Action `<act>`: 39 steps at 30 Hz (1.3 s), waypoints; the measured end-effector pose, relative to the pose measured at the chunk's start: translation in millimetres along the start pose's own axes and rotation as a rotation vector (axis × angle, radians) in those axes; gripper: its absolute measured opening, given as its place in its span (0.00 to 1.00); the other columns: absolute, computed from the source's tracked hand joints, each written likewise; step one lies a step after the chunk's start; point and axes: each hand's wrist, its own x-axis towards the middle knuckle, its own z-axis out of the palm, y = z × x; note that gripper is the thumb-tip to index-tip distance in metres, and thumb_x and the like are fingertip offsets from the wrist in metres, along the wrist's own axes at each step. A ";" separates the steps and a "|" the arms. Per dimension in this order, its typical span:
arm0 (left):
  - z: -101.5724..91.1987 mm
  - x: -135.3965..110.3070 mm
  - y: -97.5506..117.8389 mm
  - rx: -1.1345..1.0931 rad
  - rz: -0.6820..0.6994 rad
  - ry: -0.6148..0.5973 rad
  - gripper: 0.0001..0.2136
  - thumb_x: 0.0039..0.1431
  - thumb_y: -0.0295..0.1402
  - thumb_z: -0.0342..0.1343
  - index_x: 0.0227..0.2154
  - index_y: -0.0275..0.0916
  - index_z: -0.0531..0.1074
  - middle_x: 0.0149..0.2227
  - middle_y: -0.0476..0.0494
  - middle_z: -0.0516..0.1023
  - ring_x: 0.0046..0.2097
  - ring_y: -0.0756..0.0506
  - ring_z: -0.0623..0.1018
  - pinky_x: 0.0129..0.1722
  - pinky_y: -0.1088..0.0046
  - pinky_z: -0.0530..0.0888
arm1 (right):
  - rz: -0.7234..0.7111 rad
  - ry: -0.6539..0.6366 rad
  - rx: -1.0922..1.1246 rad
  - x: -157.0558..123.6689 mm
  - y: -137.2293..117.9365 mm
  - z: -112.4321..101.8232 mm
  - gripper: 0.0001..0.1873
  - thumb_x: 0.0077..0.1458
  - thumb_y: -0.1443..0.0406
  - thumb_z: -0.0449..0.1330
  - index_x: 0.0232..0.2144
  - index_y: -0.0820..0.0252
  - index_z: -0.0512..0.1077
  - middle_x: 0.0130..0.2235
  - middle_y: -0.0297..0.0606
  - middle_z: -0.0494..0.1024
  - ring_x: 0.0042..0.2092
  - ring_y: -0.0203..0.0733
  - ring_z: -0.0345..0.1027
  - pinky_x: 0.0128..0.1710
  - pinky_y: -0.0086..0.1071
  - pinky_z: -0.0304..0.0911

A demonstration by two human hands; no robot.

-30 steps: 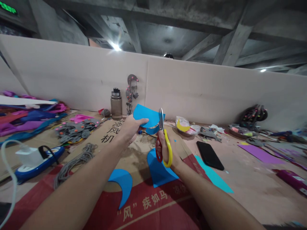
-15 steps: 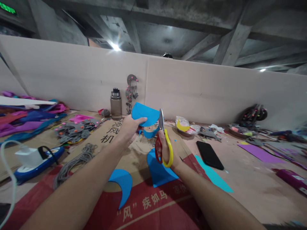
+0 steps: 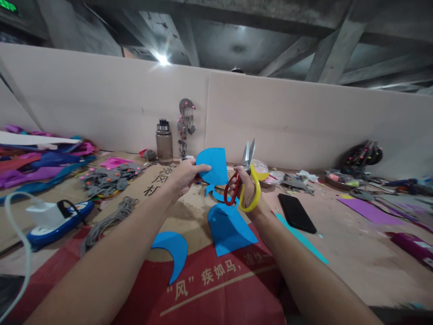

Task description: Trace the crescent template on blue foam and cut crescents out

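Observation:
My left hand point(image 3: 184, 175) pinches a blue foam sheet piece point(image 3: 212, 166) held up above the table, thumb on its near edge. A thin blue strip point(image 3: 216, 194) curls down from its lower side. My right hand point(image 3: 246, 189) grips scissors point(image 3: 244, 180) with one red and one yellow handle. Their blades are open and point up, to the right of the sheet and clear of it. Below my hands lie a blue offcut point(image 3: 228, 228) and a blue crescent point(image 3: 173, 249) on the cardboard.
A black phone point(image 3: 297, 213) and a teal strip point(image 3: 301, 238) lie right of my right arm. A bottle point(image 3: 164, 143) and grey felt ornament point(image 3: 185, 123) stand at the back wall. Grey felt pieces point(image 3: 108, 177), grey cord point(image 3: 108, 221) and a white charger point(image 3: 43, 214) sit left.
The scissors left the blue sheet and moved right with blades opened upward. My left hand turned the sheet, and a cut strip now hangs from it.

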 end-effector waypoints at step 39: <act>62.8 -30.2 -23.0 -0.408 0.264 0.365 0.16 0.46 0.40 0.68 0.32 0.40 0.69 0.33 0.48 0.80 0.33 0.47 0.80 0.37 0.70 0.76 | -0.063 -0.159 -0.248 -42.2 31.2 20.1 0.27 0.54 0.38 0.58 0.30 0.53 0.60 0.19 0.25 0.62 0.17 0.32 0.56 0.15 0.27 0.55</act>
